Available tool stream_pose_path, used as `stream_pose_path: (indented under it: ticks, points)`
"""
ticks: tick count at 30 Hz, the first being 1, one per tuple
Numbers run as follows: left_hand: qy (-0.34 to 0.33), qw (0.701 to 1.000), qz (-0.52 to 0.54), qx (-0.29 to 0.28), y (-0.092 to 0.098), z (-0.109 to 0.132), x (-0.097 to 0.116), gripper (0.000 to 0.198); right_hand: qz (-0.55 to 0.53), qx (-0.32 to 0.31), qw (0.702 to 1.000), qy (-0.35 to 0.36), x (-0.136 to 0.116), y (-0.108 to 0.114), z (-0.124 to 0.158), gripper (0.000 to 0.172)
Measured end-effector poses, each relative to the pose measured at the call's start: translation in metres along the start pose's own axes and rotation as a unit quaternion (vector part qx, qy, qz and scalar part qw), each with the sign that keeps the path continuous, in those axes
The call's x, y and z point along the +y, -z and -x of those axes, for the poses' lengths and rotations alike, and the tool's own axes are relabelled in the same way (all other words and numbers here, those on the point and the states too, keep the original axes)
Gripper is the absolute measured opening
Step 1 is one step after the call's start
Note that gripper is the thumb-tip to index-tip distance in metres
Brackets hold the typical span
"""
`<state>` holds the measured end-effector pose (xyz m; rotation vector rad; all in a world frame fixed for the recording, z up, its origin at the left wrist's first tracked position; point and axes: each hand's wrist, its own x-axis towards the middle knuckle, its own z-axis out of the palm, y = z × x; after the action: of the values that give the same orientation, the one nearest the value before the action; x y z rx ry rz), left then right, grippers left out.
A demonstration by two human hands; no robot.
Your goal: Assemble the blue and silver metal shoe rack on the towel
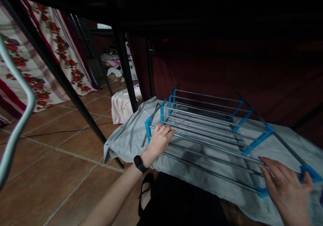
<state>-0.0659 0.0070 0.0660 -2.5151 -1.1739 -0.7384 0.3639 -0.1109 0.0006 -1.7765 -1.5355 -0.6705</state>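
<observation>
A shoe rack (202, 140) of thin grey metal rods and blue plastic joints lies on a grey cloth (131, 131). My left hand (161, 138), a black band on its wrist, curls its fingers over the front rods near the rack's left end. At the right end, my right hand (285, 182) grips the front rod close to a blue corner joint (310, 172). Its fingertips hook over the rod, with the thumb by the joint. Part of the rack's right front corner is hidden behind this hand.
Black frame posts (75, 104) and a dark overhead structure surround the cloth-covered surface. A dark red curtain (227, 67) hangs behind. To the left are a tiled floor (50, 172), a cable, floral curtains (55, 51) and a pale curved bar (27, 101) close by.
</observation>
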Motion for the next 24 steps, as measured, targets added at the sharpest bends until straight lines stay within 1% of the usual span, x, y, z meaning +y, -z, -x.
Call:
stream_pose_path:
  ticks: [2, 4, 6, 7, 8, 9, 11, 12, 13, 14, 15, 18, 22, 24]
  points:
    - [0.035, 0.998, 0.001, 0.046, 0.001, 0.01, -0.004, 0.041, 0.015, -0.004, 0.999, 0.033, 0.006, 0.001, 0.0, 0.046]
    - [0.102, 0.988, 0.015, 0.119, 0.001, 0.022, -0.012, 0.05, 0.03, -0.008, 0.998, 0.05, 0.012, 0.0, 0.001, 0.044]
    - [0.194, 0.959, 0.068, 0.193, 0.0, 0.033, -0.026, 0.059, 0.035, -0.009, 0.998, 0.05, 0.016, -0.001, 0.002, 0.044]
    - [0.238, 0.938, 0.114, 0.223, -0.001, 0.037, -0.034, 0.065, 0.037, -0.009, 0.998, 0.053, 0.017, -0.001, 0.003, 0.044]
    - [0.276, 0.914, 0.171, 0.242, -0.003, 0.04, -0.043, 0.07, 0.039, -0.01, 0.998, 0.055, 0.017, -0.001, 0.003, 0.045]
    - [0.303, 0.89, 0.237, 0.245, -0.005, 0.042, -0.051, 0.074, 0.04, -0.012, 0.997, 0.058, 0.017, -0.001, 0.003, 0.046]
    - [0.326, 0.847, 0.36, 0.216, -0.011, 0.043, -0.064, 0.076, 0.04, -0.008, 0.997, 0.061, 0.015, 0.001, 0.003, 0.048]
    - [0.323, 0.833, 0.405, 0.194, -0.015, 0.042, -0.067, 0.075, 0.037, -0.006, 0.997, 0.062, 0.014, 0.002, 0.003, 0.049]
    - [0.317, 0.825, 0.434, 0.177, -0.018, 0.041, -0.069, 0.074, 0.035, -0.008, 0.997, 0.063, 0.012, 0.003, 0.002, 0.051]
    - [0.31, 0.822, 0.447, 0.171, -0.022, 0.039, -0.07, 0.073, 0.034, -0.01, 0.997, 0.064, 0.011, 0.004, 0.002, 0.052]
    - [0.306, 0.821, 0.448, 0.176, -0.024, 0.037, -0.069, 0.071, 0.033, -0.011, 0.997, 0.065, 0.01, 0.004, 0.001, 0.052]
    - [0.301, 0.831, 0.419, 0.206, -0.029, 0.033, -0.064, 0.065, 0.033, -0.009, 0.998, 0.059, 0.007, 0.005, 0.0, 0.051]
    - [0.29, 0.869, 0.34, 0.212, -0.03, 0.031, -0.059, 0.061, 0.026, -0.004, 0.998, 0.054, 0.008, 0.003, 0.0, 0.05]
    - [0.287, 0.883, 0.302, 0.218, -0.03, 0.03, -0.057, 0.06, 0.017, -0.003, 0.998, 0.057, 0.011, 0.002, 0.0, 0.049]
